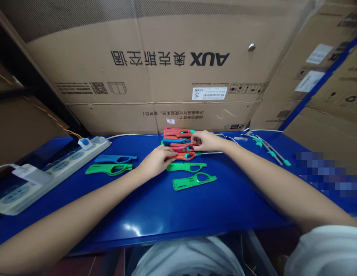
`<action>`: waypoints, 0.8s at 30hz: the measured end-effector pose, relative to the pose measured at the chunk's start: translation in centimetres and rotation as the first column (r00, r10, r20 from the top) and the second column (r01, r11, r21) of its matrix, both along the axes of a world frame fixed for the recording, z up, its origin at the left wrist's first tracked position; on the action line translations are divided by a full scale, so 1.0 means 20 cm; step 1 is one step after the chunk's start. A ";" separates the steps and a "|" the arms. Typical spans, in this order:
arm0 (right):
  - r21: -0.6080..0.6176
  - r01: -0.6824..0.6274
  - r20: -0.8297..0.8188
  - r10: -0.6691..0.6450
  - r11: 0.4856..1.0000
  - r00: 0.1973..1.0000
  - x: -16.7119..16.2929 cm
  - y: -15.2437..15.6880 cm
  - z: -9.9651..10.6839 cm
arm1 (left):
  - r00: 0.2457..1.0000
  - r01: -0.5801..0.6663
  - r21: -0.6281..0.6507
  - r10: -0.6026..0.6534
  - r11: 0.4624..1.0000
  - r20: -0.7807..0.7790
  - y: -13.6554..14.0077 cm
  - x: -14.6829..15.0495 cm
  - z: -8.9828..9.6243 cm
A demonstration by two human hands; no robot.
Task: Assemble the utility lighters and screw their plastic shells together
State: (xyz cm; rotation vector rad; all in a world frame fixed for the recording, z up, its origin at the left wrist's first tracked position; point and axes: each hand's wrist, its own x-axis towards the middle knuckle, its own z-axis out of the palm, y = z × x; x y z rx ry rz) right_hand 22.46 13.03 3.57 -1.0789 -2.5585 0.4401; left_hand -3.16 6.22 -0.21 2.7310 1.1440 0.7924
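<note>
Several long-necked lighters lie stacked side by side at the back of the blue table. My left hand (pixel 157 160) has its fingers closed around the rear end of an orange lighter (pixel 186 156), close against the red lighter (pixel 181 147) beside it. My right hand (pixel 205 141) pinches the front of that red lighter near its trigger opening. Behind it are a blue lighter (pixel 176 141) and another red lighter (pixel 178 132). In front lie two green lighter handle shells, one nearer (pixel 192 181) and one farther (pixel 185 167). Fingers partly hide the held lighters.
A blue handle shell (pixel 113 158) and a green handle shell (pixel 105 168) lie left of my left hand. Beyond them runs a white power strip (pixel 61 166) with plugs. Metal rods with teal ends (pixel 272 153) lie at right. Cardboard (pixel 166 84) walls the back.
</note>
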 end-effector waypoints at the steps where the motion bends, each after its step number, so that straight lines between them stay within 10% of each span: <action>1: -0.025 -0.009 -0.010 0.008 1.000 1.000 0.00 0.01 0.03 | 1.000 -0.002 -0.005 0.002 1.000 -0.009 0.00 0.00 0.01; 10: -0.100 0.056 -0.151 -0.071 0.993 0.986 -0.01 0.20 0.19 | 0.997 -0.035 -0.026 0.033 0.999 -0.076 0.08 0.01 0.04; 24: 0.273 0.108 -0.011 -0.109 0.956 0.994 -0.14 0.32 0.06 | 0.963 -0.212 -0.002 0.208 0.977 -0.171 0.05 0.05 0.07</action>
